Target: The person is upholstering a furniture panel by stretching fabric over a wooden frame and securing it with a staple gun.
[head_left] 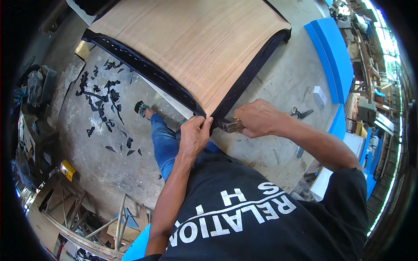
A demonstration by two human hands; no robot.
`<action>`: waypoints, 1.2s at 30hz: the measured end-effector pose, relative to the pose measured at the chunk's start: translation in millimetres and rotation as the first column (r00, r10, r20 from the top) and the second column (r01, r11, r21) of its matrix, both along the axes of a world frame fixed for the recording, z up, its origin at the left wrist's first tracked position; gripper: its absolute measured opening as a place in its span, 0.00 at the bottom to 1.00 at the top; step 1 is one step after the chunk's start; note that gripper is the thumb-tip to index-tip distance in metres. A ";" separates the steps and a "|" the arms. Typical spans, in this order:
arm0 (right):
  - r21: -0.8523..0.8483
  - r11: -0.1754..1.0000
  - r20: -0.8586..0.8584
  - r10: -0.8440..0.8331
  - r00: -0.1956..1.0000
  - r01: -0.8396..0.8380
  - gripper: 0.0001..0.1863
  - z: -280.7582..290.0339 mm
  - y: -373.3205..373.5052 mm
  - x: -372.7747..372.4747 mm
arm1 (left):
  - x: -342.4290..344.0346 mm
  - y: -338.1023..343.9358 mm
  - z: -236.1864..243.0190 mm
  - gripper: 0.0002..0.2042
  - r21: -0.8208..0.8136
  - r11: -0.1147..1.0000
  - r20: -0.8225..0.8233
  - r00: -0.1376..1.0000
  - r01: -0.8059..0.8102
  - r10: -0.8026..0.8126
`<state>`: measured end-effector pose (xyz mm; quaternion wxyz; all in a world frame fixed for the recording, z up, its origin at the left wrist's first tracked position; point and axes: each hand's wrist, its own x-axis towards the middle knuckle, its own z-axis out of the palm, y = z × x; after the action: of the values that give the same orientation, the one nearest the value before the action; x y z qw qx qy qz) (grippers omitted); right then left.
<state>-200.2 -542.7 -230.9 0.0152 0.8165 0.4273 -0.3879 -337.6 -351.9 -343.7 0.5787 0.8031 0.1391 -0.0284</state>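
At near corner of wooden panel, left hand pinches black fabric; right hand clenches staple gun beside it; 1 pair of scissors lies farther right.

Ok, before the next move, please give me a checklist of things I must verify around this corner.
1. Left hand at the corner of the wooden panel, on the black fabric: ok.
2. Right hand gripping the metal tool: ok.
3. Tool's nose pressed against the fabric: cannot tell.
4. Scissors lying apart from the panel: ok.
5. Floor free of black scraps: not ok, many lie at left.
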 end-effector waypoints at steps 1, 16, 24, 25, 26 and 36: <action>-0.005 0.999 -0.006 -0.040 0.999 0.040 0.12 5.1 -2.9 -0.3 | -0.9 -0.1 0.5 0.19 -0.018 1.000 -0.013 1.000 0.000 0.000; -0.100 0.994 0.030 0.043 0.999 -0.040 0.16 6.0 23.3 1.7 | -3.4 0.6 -2.7 0.17 -0.015 1.000 0.034 0.999 -0.010 0.010; -0.030 0.909 -0.093 -0.418 0.904 0.417 0.19 17.1 -9.5 -39.4 | -2.9 -0.3 -1.4 0.18 -0.049 0.999 -0.014 1.000 -0.016 0.015; -0.054 0.890 -0.095 -0.455 0.885 0.452 0.20 16.3 -9.8 -43.5 | -2.4 -0.1 -1.5 0.18 -0.050 0.999 -0.008 1.000 -0.019 0.018; -0.070 0.891 -0.085 -0.454 0.887 0.449 0.21 15.3 -8.5 -47.0 | -2.2 0.0 -1.3 0.18 -0.053 0.998 -0.009 1.000 -0.017 0.017; -0.068 0.807 0.036 -0.585 0.810 0.586 0.22 0.6 5.0 -58.1 | -4.3 1.9 -0.8 0.18 -0.059 0.998 -0.004 1.000 -0.005 0.005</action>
<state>-258.4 -537.6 -230.3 -0.0714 0.9098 0.1400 -0.3841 -341.9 -349.9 -344.6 0.6019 0.7853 0.1414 -0.0324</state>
